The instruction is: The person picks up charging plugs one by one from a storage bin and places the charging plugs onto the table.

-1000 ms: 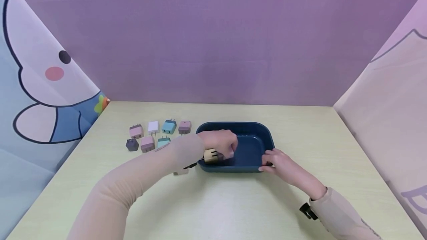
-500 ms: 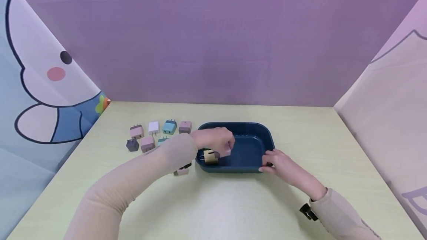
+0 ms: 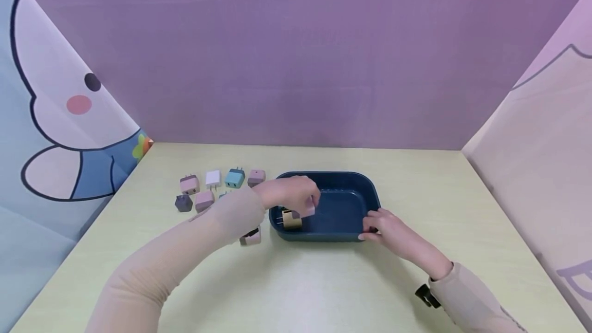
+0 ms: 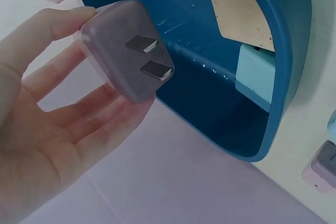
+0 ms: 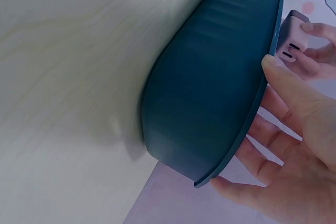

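Note:
My left hand pinches a pink and grey charger plug between thumb and fingers, over the left part of a dark blue bin. In the left wrist view, its two metal prongs point away from the palm. A beige charger plug and a teal charger plug lie inside the bin at its left end. My right hand grips the bin's rim at the near right corner. In the right wrist view, the thumb presses the rim and the fingers are on the other side.
Left of the bin, several charger plugs lie on the table, among them a white charger, a blue charger and a dark charger. The left forearm partly hides others. A purple cloth wall rises behind the table.
My left hand has shifted a little left over the bin, with the pink and grey charger plug still pinched. The right hand stays at the rim.

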### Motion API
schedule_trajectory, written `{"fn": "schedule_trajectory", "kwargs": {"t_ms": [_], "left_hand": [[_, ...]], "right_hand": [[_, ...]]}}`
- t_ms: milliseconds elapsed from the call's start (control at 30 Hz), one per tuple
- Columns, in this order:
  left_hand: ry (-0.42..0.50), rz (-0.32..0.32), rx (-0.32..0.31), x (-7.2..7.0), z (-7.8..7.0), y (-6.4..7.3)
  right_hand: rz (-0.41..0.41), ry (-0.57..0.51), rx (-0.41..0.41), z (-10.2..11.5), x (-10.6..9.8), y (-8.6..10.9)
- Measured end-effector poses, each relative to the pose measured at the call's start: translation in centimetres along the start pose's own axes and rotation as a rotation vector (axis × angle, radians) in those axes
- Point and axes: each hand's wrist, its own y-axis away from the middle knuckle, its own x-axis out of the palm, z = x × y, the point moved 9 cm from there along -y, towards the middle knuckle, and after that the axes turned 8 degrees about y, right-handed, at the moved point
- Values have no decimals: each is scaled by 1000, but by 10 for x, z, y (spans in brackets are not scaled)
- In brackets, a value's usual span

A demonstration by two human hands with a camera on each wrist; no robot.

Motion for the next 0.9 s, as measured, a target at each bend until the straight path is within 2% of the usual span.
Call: {"fn": "schedule_trajectory", "kwargs": {"t_ms": [167,400,667,900], "left_hand": [[17,-12,-1,-2,1,5],[31,-28,-41,-2,7,13],[19,-68,-52,-5,12,19],[18,-97,-39,-9,16,26]], "right_hand": [[-7,-2,-3,-1,2,0],[-90,4,-62,3,-3,1],[-17,-2,-8,-1,2,0],[-8,3,-1,-1,1,-1]]}}
